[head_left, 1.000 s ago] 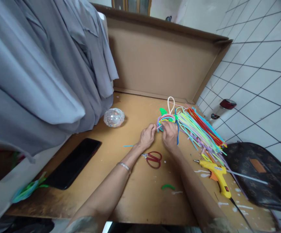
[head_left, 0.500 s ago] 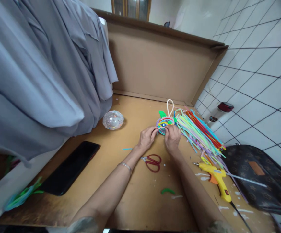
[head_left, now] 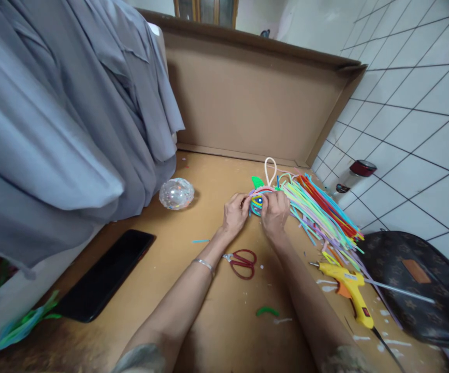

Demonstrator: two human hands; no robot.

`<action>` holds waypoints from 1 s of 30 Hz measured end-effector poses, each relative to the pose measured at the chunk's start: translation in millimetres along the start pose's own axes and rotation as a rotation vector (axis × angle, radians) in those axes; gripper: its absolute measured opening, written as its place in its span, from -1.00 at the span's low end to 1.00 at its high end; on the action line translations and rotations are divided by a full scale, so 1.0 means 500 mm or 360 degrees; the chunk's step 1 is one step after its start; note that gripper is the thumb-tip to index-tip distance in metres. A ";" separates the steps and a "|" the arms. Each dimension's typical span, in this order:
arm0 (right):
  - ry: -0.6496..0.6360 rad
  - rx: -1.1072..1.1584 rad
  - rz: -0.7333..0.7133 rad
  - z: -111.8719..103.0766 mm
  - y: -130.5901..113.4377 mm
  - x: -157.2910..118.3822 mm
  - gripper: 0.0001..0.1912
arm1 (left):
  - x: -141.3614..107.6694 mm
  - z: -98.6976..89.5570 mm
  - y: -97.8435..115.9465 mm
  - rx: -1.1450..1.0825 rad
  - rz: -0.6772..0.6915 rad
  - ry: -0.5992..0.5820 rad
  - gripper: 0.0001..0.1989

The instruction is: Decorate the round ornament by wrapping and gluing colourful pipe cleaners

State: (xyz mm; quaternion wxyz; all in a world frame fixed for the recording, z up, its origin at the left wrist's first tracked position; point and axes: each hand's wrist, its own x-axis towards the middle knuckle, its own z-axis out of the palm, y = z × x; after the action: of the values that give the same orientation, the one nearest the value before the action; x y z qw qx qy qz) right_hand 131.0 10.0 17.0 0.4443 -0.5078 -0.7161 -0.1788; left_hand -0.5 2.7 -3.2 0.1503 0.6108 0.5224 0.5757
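A round, colourful pipe-cleaner ornament [head_left: 256,206] with a blue and yellow eye shape lies between my hands. Above it rise a green leaf shape [head_left: 257,182] and a cream loop [head_left: 270,171]. My left hand [head_left: 235,213] pinches at the ornament's left edge, its fingers closed on a thin pale strip. Opposite it, my right hand [head_left: 275,211] has its fingers closed at the ornament's right side, hiding part of it; what they pinch is too small to make out. Red-handled scissors [head_left: 243,263] rest on the table just below my hands.
Pipe cleaners [head_left: 321,212] are heaped at right, near a yellow glue gun [head_left: 348,282] and a dark bag [head_left: 422,290]. At left are a clear ball [head_left: 176,194] and a black phone [head_left: 107,274]. A green piece [head_left: 267,311] lies in front; cardboard [head_left: 247,98] stands behind.
Both hands have shifted slightly up over the ornament, and the pale strip has moved from across its lower part towards its top. The whole view has shifted a little.
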 end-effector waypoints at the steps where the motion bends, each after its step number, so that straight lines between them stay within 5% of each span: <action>1: -0.0012 0.0019 -0.0010 0.000 -0.001 0.001 -0.67 | 0.000 0.000 0.002 -0.0024 -0.0027 0.0009 -0.77; 20: -0.0184 -0.0020 -0.0067 0.000 -0.021 -0.001 -0.66 | 0.013 0.021 0.011 -0.0848 -0.0593 0.0039 -0.68; 30: -0.0148 0.0029 -0.0175 0.000 -0.037 -0.003 -0.70 | 0.013 0.006 0.018 -0.0979 -0.0567 0.0004 -0.62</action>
State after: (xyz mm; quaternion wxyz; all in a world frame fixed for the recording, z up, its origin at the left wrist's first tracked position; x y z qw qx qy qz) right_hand 114.9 1.5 19.5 0.4047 -0.4715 -0.7642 -0.1728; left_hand 4.6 5.6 6.5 0.4246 0.4357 0.4232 0.6714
